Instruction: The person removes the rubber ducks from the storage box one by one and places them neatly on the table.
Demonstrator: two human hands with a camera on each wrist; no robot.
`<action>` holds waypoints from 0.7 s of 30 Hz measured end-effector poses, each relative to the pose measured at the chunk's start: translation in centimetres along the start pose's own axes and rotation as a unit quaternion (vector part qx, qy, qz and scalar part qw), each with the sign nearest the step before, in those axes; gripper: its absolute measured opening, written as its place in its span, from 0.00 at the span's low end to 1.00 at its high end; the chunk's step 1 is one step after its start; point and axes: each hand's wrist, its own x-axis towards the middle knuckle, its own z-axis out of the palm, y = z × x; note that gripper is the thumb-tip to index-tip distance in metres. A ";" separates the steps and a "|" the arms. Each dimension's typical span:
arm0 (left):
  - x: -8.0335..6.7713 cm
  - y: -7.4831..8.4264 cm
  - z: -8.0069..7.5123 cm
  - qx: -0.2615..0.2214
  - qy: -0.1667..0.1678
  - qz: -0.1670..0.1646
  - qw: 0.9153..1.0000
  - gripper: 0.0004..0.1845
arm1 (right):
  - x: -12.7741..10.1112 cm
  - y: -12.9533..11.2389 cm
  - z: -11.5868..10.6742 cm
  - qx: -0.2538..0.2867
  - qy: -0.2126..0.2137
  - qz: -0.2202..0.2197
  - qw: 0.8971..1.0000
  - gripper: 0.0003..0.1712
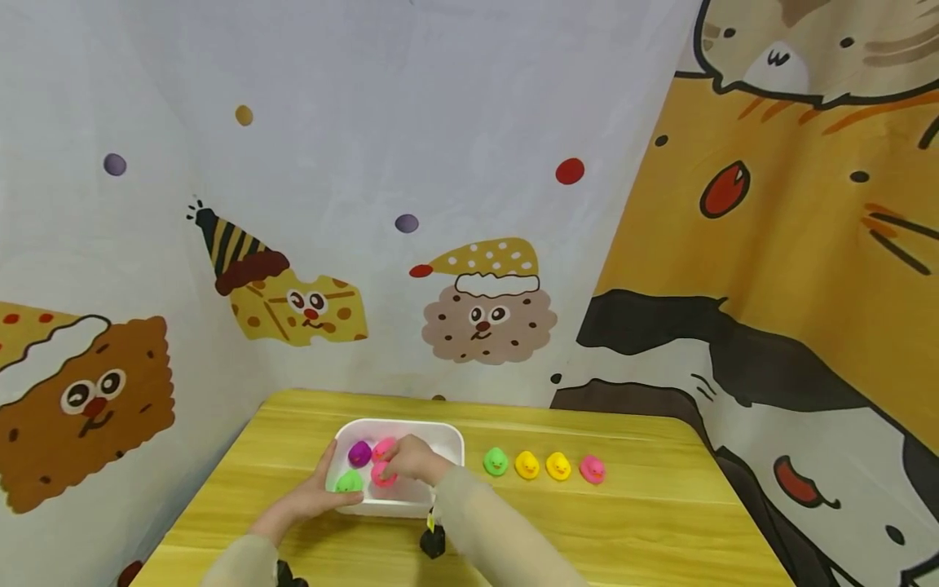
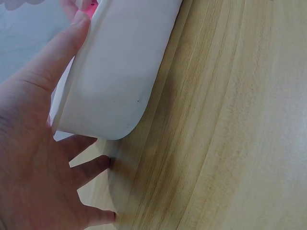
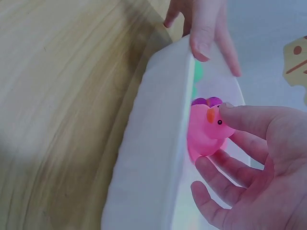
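A white plastic tub (image 1: pixel 446 447) stands on the table, holding a purple rubber duck (image 1: pixel 359 453), a green one (image 1: pixel 348 483) and two pink ones. My left hand (image 1: pixel 314 497) holds the tub's near left corner; in the left wrist view its thumb lies along the rim of the tub (image 2: pixel 120 72), with the other fingers spread around the end wall. Inside the tub, my right hand (image 1: pixel 415 461) pinches the nearer pink duck (image 3: pixel 206 136) by its head between thumb and fingers. Just behind it sits the other pink duck (image 1: pixel 383 448), partly covered by the hand.
Right of the tub a row of rubber ducks stands on the wooden table (image 1: pixel 645 522): a green duck (image 1: pixel 495 461), two yellow ducks (image 1: pixel 527 465) and a pink duck (image 1: pixel 592 469). A cartoon-printed cloth (image 1: pixel 469 98) hangs behind and beside the table.
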 end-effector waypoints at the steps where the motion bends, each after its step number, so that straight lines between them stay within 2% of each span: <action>1: 0.0 0.0 0.0 0.003 0.001 -0.001 1.000 0.60 | -0.1 -0.1 -0.3 -0.001 0.000 -0.008 1.000 0.11; 6: -0.1 0.1 -0.1 0.009 0.000 -0.013 1.000 0.61 | -0.3 0.1 -1.4 -0.003 -0.005 -0.016 1.000 0.10; 13: -0.2 0.2 -0.1 0.010 -0.001 -0.006 1.000 0.61 | -0.8 0.8 -2.8 -0.005 -0.010 -0.004 1.000 0.14; 21: -0.1 0.1 -0.2 0.011 -0.003 -0.016 1.000 0.60 | -1.1 1.6 -4.3 -0.012 -0.012 -0.005 1.000 0.12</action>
